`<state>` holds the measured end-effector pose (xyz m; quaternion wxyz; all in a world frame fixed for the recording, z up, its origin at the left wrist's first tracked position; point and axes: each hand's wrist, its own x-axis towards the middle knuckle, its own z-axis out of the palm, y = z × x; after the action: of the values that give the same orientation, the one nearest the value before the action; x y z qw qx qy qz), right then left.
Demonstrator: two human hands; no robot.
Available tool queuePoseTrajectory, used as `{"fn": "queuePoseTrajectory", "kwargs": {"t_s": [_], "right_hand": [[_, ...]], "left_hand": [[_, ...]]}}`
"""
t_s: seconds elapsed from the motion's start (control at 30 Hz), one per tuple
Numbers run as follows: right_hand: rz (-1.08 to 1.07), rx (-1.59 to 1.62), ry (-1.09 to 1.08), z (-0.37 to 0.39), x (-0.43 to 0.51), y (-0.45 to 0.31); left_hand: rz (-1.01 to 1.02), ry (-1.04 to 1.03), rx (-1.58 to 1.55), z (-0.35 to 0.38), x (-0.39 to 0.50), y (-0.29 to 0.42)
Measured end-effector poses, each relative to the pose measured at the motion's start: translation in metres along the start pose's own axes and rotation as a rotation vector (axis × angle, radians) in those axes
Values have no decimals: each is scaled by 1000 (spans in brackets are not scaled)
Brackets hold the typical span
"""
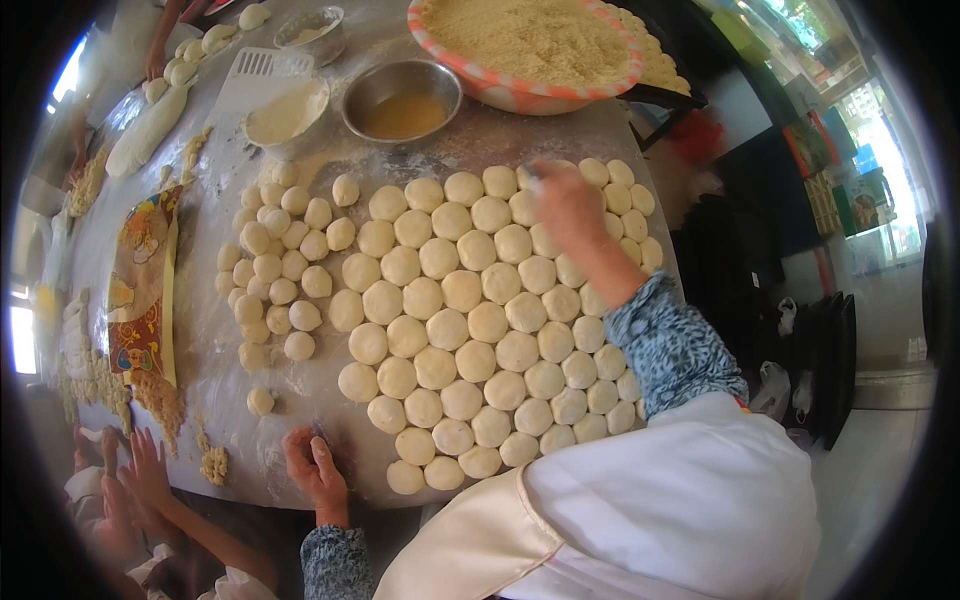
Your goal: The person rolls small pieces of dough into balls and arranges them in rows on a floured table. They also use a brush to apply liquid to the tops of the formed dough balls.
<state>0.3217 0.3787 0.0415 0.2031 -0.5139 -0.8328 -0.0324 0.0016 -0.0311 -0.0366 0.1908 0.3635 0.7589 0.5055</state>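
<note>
Flattened round dough pieces (475, 361) lie in close rows on a floured metal table (217, 442). Over the far rows reaches my right hand (566, 204), blurred by motion. Its fingertips are down at the dough, and whether they grip a piece is hidden. My left hand (316, 466) rests near the table's front edge, its fingers curled in and no object visible in them. Just beyond it sits a single small dough ball (260, 402). Farther off, left of the rows, is a loose heap of small dough balls (277, 255).
At the back stand a large basin (525, 94) of crumbly filling, a steel bowl (402, 101) of yellowish liquid and a bowl of flour (287, 112). A white slotted scraper (262, 71) and a printed packet (142, 289) lie leftward. Another person's hands (142, 472) work at lower left.
</note>
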Motion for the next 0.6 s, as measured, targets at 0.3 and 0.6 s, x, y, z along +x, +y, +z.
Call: {"fn": "queuePoseTrajectory", "kwargs": {"t_s": [0.3, 0.6], "right_hand": [[297, 636, -284, -12, -29, 23], [-157, 25, 63, -30, -87, 29]], "left_hand": [[3, -23, 19, 0, 1, -3], [30, -11, 32, 2, 3, 5]]}}
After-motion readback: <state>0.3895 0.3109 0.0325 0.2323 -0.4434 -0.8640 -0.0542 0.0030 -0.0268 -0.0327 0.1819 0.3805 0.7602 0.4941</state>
